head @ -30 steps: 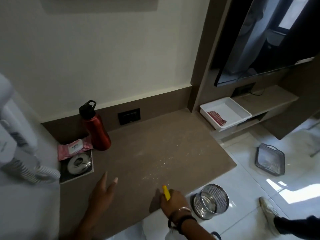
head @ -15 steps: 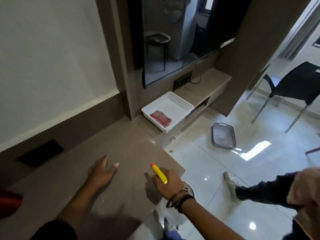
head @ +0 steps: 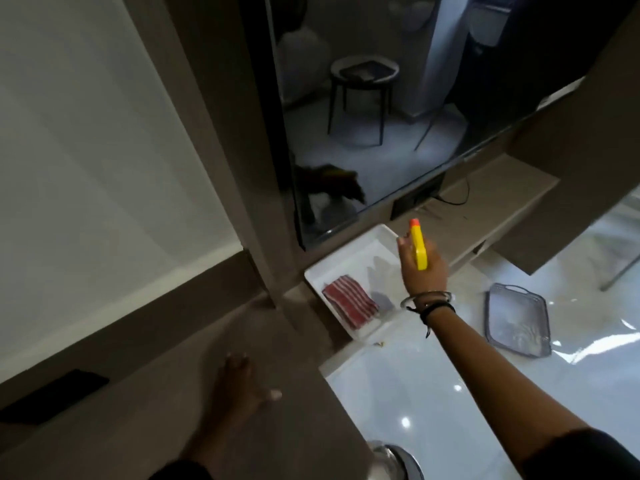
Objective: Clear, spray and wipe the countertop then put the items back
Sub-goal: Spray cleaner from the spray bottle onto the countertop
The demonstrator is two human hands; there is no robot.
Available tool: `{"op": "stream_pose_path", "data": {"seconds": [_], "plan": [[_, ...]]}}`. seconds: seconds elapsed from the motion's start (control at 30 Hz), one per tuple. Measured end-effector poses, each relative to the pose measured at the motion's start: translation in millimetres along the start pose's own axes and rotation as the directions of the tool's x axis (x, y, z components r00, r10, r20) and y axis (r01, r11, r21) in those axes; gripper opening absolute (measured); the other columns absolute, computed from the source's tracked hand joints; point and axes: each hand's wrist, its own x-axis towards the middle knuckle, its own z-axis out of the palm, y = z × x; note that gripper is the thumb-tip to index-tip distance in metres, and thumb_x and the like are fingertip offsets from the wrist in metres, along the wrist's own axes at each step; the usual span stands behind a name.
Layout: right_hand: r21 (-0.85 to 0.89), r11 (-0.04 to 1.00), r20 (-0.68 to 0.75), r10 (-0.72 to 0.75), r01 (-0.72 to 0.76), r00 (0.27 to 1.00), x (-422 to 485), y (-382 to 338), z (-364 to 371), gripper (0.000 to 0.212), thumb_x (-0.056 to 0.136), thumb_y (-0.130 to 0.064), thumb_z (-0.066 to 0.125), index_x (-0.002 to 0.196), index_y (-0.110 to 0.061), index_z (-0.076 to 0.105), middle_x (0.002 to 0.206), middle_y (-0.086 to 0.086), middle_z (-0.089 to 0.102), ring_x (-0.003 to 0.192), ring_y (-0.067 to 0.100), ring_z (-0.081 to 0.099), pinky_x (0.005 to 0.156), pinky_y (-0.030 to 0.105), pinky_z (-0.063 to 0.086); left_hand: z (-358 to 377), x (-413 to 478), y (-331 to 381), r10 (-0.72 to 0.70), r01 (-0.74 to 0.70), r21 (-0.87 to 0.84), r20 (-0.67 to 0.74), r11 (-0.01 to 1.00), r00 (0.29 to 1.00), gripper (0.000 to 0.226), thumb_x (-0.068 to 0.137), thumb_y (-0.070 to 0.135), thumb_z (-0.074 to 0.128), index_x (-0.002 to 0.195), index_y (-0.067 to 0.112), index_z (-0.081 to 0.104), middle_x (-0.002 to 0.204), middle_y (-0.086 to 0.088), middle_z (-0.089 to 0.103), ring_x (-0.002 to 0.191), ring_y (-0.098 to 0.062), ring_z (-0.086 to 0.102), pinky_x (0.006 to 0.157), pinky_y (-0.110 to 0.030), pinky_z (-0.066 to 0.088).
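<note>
Right hand [head: 424,268]: fingers wrapped around the yellow spray bottle [head: 418,249], raised off the tabletop [head: 180,403] past its far right corner, above the white tray [head: 332,263]. Left hand [head: 239,382]: fingers spread wide, palm flat on the tabletop near its right edge.

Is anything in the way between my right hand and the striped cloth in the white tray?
Nothing visible. The right hand, gripping the yellow sprayer, hovers over the white tray; the striped cloth lies uncovered below.

Home living rm: wall TV [head: 363,109], tiled floor [head: 433,403], countertop [head: 207,358].
</note>
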Motion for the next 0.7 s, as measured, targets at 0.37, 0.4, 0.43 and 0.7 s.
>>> {"op": "stream_pose_path", "data": {"seconds": [0.37, 0.4, 0.43, 0.7], "plan": [[0.187, 0.964, 0.052, 0.185, -0.191, 0.981, 102.7, 66.7, 79.2, 0.038, 0.092, -0.037, 0.059, 0.116, -0.008, 0.063, 0.093, 0.017, 0.065, 0.082, 0.026, 0.060, 0.069, 0.032, 0.043, -8.9, -1.3, 18.2, -0.074, 0.074, -0.073, 0.007, 0.995, 0.997, 0.111, 0.075, 0.056, 0.071, 0.152, 0.006, 0.009, 0.162, -0.023, -0.006, 0.151, -0.033, -0.008, 0.124, -0.036, 0.000], [0.183, 0.959, 0.086, 0.201, -0.214, 0.976, 102.9, 69.4, 83.9, 0.038, 0.091, -0.036, 0.060, 0.118, -0.009, 0.062, 0.094, 0.016, 0.064, 0.084, 0.028, 0.061, 0.073, 0.035, 0.047, -10.7, -2.2, 20.5, -0.077, 0.077, -0.073, 0.000, 0.994, 0.997, 0.111, 0.075, 0.056, 0.071, 0.152, 0.006, 0.008, 0.161, -0.024, -0.008, 0.151, -0.033, -0.008, 0.124, -0.037, 0.000], [0.180, 0.956, 0.117, 0.213, -0.232, 0.970, 102.9, 72.2, 88.1, 0.038, 0.090, -0.036, 0.062, 0.118, -0.010, 0.062, 0.095, 0.015, 0.065, 0.087, 0.028, 0.062, 0.078, 0.037, 0.049, -13.1, -2.9, 22.6, -0.083, 0.084, -0.066, 0.010, 0.994, 0.996, 0.112, 0.075, 0.055, 0.071, 0.153, 0.006, 0.007, 0.161, -0.024, -0.009, 0.151, -0.034, -0.009, 0.124, -0.037, 0.000], [-0.254, 0.799, 0.008, 0.566, -0.545, 0.825, 33.6, 81.1, 101.7, 0.063, 0.068, -0.043, 0.076, 0.119, -0.010, 0.056, 0.124, 0.019, 0.055, 0.116, 0.040, 0.052, 0.095, 0.050, 0.048, -13.0, -4.6, 20.9, -0.107, 0.110, -0.112, 0.035, 0.988, 0.994, 0.114, 0.073, 0.052, 0.075, 0.154, 0.011, 0.006, 0.162, -0.018, -0.015, 0.151, -0.034, -0.010, 0.124, -0.037, 0.006]]}}
